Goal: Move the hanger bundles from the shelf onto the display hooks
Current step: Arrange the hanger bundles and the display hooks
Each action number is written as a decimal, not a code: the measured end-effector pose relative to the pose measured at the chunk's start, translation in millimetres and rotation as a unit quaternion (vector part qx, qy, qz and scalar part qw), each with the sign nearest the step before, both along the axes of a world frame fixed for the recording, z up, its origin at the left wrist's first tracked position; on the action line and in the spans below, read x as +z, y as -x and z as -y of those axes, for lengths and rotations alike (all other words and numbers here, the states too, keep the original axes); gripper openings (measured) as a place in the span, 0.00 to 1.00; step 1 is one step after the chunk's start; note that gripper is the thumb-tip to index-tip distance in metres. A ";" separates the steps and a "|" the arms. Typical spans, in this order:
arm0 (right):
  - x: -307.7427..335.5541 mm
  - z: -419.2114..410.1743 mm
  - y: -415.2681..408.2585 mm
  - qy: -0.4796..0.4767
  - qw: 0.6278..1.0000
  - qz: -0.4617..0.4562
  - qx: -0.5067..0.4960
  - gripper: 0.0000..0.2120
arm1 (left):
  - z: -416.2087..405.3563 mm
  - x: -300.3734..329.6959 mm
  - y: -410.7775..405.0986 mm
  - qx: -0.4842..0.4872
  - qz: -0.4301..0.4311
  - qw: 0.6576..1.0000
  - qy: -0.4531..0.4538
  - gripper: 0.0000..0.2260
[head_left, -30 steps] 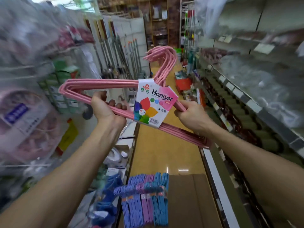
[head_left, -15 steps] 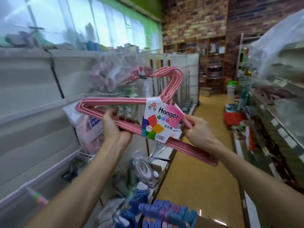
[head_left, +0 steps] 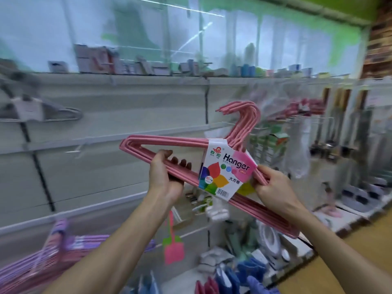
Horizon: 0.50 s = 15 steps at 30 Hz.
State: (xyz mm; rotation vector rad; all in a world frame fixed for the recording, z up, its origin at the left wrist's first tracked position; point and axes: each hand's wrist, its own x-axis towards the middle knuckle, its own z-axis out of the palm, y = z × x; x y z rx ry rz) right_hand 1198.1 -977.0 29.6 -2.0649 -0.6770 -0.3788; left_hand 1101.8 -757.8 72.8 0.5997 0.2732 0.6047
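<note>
Pink hanger bundle (head_left: pixel 169 143) — held up at chest height in front of the slatted display wall (head_left: pixel 118 107), tilted so the lower bar runs down to the right, hook ends (head_left: pixel 244 111) uppermost and pointing left. Wrapped at mid-span by a printed card label (head_left: pixel 227 168) reading "Hanger". Left hand (head_left: pixel 165 177) curled round the lower bar just left of the label, fingertips showing through the triangle. Right hand (head_left: pixel 273 187) pinching the bars just right of the label, thumb on top.

Against the frame a second ago: view swung from looking down the aisle, with floor and right-hand shelving ahead, to facing the left wall square on. Bundle raised relative to the stock below and carried with the turn; both grips unchanged in place on the bars, label likewise. Blue and purple bundles (head_left: pixel 229 276), formerly centred at the bottom, now at the lower right edge. Newly in view: a grey hanger set (head_left: pixel 42 111) already hanging at upper left, and pink and purple bundles (head_left: pixel 48 257) hanging at lower left — all blurred.

Reading for the task: transport done in the main, bundle not yet on any hook. Thin white display hooks (head_left: pixel 224 124) showing just behind the hook ends; which one is the target cannot be told. Likely next — threading the hook ends over a prong.
</note>
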 end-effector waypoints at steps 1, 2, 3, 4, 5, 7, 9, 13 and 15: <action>0.7 -14.8 3.6 0.000 1.000 -0.002 0.017 0.12 | -11.3 0.3 12.1 0.021 0.001 1.000 -0.005 0.05; 3.1 -29.4 8.9 0.001 0.999 -0.002 0.034 0.12 | -22.5 1.2 24.5 0.043 0.002 0.999 -0.009 0.05; 4.9 -43.2 13.6 0.005 0.999 -0.001 0.054 0.12 | -33.1 3.2 37.2 0.061 0.003 0.998 -0.011 0.04; 7.8 -57.5 19.0 0.011 0.997 0.000 0.076 0.13 | -43.5 5.6 50.2 0.081 0.007 0.997 -0.013 0.05; 11.3 -71.9 24.7 0.017 0.995 0.001 0.097 0.13 | -53.7 7.9 63.4 0.099 0.011 0.995 -0.016 0.05; 19.3 -100.6 38.0 0.024 0.989 0.010 0.145 0.13 | -74.5 12.4 89.7 0.135 0.015 0.990 -0.022 0.05; 29.0 -130.4 55.0 0.023 0.983 0.028 0.181 0.14 | -95.3 16.2 117.4 0.177 0.017 0.983 -0.034 0.04; 38.9 -195.1 92.1 0.022 0.968 0.029 0.247 0.16 | -134.2 21.5 179.2 0.263 0.013 0.962 -0.064 0.04; 40.2 -228.1 115.2 0.019 0.959 0.024 0.282 0.15 | -153.7 23.8 213.3 0.300 0.013 0.951 -0.071 0.05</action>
